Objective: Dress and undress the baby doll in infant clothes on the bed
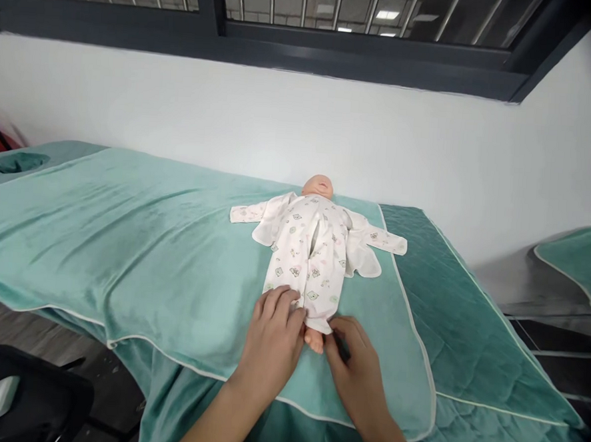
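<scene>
A baby doll (318,186) lies on its back, its head toward the wall. It wears white printed pants (306,255), pulled up high over its body. A white printed shirt (368,255) spreads out at both sides, sleeves stretched outward. My left hand (273,333) has its fingers curled over the lower end of one pant leg; the foot there is hidden. With thumb and fingers together, my right hand (357,358) pinches the hem of the other pant leg. Below that hem a bare doll foot (314,340) shows between my hands.
A light green sheet (174,247) covers the bed under the doll, over a darker green quilted cover (478,339). Behind is a white wall (182,114) below a dark window frame (365,58). A black chair (39,392) stands at the lower left.
</scene>
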{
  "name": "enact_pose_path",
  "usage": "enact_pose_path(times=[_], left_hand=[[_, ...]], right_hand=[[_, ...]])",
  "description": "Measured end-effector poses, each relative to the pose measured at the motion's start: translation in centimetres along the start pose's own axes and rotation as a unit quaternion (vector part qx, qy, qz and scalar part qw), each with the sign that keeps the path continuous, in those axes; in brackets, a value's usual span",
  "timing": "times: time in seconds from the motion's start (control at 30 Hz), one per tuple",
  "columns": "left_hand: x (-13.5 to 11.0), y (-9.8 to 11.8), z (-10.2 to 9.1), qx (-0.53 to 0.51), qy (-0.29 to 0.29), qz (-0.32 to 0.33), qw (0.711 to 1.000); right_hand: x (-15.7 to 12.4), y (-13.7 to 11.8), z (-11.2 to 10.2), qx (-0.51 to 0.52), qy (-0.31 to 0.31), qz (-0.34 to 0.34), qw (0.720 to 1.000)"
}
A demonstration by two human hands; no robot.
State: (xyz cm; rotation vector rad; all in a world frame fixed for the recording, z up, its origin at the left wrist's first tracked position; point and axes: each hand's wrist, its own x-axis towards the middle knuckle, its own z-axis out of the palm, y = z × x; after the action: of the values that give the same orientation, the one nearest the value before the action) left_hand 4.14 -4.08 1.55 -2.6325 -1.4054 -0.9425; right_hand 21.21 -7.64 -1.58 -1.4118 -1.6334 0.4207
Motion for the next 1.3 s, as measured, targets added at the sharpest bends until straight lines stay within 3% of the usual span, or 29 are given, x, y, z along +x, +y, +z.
enact_pose_path(times=[0.23,0.4,0.53,0.7,0.83,0.97,1.13,1.3], left_hand=[[-0.7,0.9,-1.6,-0.149,0.066,-0.008,0.987],[-1.7,1.0,-2.1,-0.149,0.048,-0.002,0.988],[-2.7,0.1,-1.6,-0.145,0.021,0.003,0.989],[-3.1,-2.8,-1.0,-0.148,0.099,-0.042,0.983],[-0.9,-7.0,-0.1,-0.071,0.111,-0.08,0.988],[2.7,-10.5,0.7,0.003,0.042,-0.088,0.995],[6.5,-12.3,1.7,0.021,-0.032,-0.057,0.998],[8.5,-12.7,2.5,0.021,-0.053,-0.029,0.998]], right_hand=[[-1.1,-2.0,-2.4,0.03,0.008,-0.021,0.999],[-2.2,-1.4,-2.5,-0.018,-0.022,-0.05,0.998],[-3.1,-0.1,-2.1,-0.032,-0.066,-0.039,0.997],[-2.7,1.0,-2.7,-0.038,-0.05,-0.035,0.997],[-0.6,2.1,-3.1,-0.063,-0.011,-0.026,0.998],[2.8,3.5,-2.9,-0.095,-0.004,-0.02,0.995],[6.6,4.6,-2.2,-0.121,-0.001,-0.055,0.991],[9.0,4.7,-1.4,-0.207,-0.023,-0.099,0.973]])
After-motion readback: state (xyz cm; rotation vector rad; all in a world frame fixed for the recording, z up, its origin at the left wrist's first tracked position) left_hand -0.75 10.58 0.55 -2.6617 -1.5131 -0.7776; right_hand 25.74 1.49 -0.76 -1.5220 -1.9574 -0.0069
